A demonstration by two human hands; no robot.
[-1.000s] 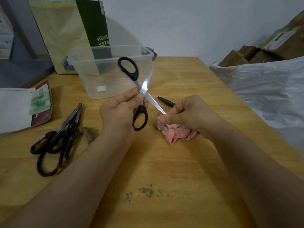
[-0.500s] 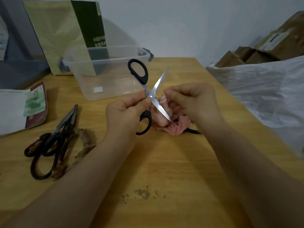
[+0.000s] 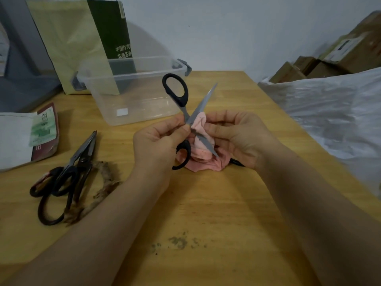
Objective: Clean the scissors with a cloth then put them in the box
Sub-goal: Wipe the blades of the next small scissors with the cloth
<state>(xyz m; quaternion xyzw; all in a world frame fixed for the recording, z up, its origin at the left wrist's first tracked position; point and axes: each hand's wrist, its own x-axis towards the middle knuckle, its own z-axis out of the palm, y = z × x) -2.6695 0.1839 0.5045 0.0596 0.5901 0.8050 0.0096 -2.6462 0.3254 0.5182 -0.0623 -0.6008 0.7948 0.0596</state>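
Above the wooden bench (image 3: pixel 206 203), near the clear plastic box (image 3: pixel 134 89), our left grip (image 3: pixel 156 141) pinches the spread black-handled scissors (image 3: pixel 181 100) at the pivot while our right grip (image 3: pixel 239 137) clasps the pink cloth (image 3: pixel 208 167) against one blade.

On the dark green panel of the bag (image 3: pixel 107 34) I read white characters: 中国炒鸡, under it 非遗茶油, both cut off.
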